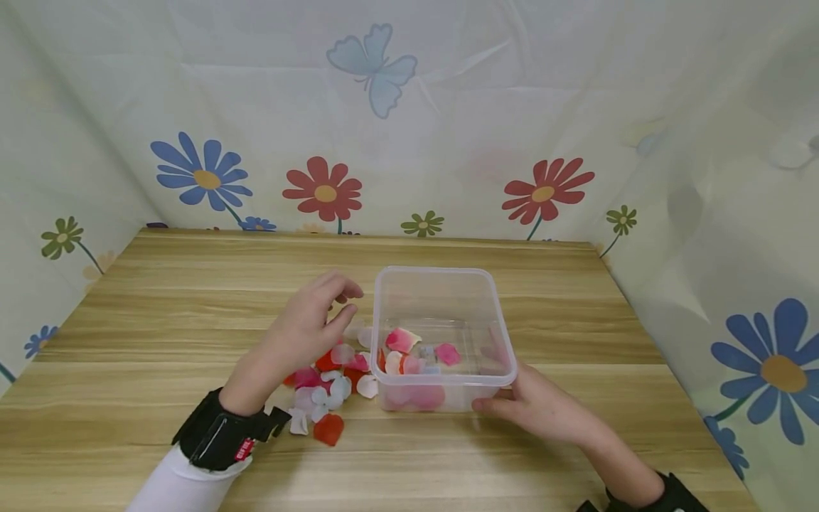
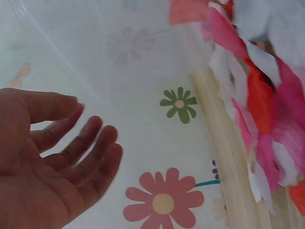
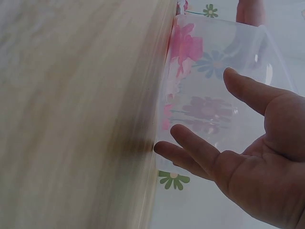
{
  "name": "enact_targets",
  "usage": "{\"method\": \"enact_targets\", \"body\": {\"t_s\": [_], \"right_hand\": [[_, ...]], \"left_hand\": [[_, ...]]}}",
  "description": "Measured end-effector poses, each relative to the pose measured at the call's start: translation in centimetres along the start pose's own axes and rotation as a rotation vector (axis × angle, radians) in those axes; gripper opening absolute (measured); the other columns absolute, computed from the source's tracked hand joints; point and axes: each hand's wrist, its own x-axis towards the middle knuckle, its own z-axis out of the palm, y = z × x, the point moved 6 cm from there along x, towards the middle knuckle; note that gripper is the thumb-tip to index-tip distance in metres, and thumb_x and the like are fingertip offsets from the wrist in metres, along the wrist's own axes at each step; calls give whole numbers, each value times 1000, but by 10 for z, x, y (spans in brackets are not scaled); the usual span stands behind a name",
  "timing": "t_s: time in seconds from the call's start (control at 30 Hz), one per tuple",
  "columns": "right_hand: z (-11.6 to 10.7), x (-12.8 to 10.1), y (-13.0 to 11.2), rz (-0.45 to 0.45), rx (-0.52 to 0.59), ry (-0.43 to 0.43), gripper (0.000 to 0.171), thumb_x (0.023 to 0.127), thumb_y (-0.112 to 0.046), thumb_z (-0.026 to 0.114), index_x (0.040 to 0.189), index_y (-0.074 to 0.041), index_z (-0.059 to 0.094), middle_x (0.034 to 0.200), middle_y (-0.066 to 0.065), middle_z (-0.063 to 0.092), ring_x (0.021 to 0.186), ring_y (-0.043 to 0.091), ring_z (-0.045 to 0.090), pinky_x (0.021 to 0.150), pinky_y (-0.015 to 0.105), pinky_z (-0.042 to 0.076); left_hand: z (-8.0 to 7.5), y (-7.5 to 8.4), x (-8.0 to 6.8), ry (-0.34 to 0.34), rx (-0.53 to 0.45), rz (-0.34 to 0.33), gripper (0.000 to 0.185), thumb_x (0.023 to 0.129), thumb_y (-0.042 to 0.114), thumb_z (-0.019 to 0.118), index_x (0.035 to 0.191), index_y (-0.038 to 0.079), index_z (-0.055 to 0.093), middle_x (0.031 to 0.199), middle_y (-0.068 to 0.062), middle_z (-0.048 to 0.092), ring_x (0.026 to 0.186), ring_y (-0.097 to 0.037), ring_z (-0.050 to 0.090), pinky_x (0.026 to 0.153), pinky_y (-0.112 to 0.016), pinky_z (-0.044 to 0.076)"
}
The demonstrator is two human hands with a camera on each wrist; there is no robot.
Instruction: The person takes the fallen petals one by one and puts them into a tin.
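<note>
A clear plastic box (image 1: 473, 381) stands without a lid on the table, holding a few pink, red and white petals (image 1: 448, 353). To its left lies a loose pile of artificial flower petals (image 1: 337, 387) in red, pink, white and pale blue. Above the back of that pile hovers my left hand (image 1: 306, 323), fingers loosely bent and nothing in them; the left wrist view shows its bare palm (image 2: 38, 191). My right hand (image 1: 550, 407) is at the box's right side, thumb by the front corner. In the right wrist view, its fingers (image 3: 195, 145) extend along the wall, spread apart from the thumb.
The wood-grain table (image 1: 192, 299) ends at a back edge against a white curtain (image 1: 441, 128) printed with flowers and a butterfly. Curtain also hangs on both sides. One red petal (image 1: 329, 430) lies at the near edge of the pile.
</note>
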Motion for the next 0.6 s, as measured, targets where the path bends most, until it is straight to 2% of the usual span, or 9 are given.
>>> {"method": "enact_targets", "body": {"t_s": [0.3, 0.47, 0.6], "right_hand": [[0, 0, 1, -4, 0, 2, 74, 95, -14, 75, 154, -4, 31, 139, 21, 58, 125, 27, 59, 102, 40, 49], [0, 0, 1, -12, -5, 3, 72, 95, -14, 75, 153, -3, 33, 138, 21, 59, 124, 27, 59, 102, 40, 50], [0, 0, 1, -14, -2, 4, 71, 95, -14, 75, 152, -2, 34, 138, 21, 59, 125, 27, 59, 102, 40, 49]], "left_hand": [[8, -32, -10, -189, 114, -247, 25, 93, 2, 72, 117, 0, 68, 114, -16, 63, 105, -35, 61, 89, -46, 57], [9, -47, -15, -272, 206, -334, 26, 91, 1, 72, 117, 0, 69, 113, -18, 62, 101, -33, 60, 88, -46, 57], [8, -59, -20, -324, 256, -407, 25, 89, 1, 72, 113, 0, 68, 105, -16, 60, 91, -29, 57, 77, -41, 57]]}}
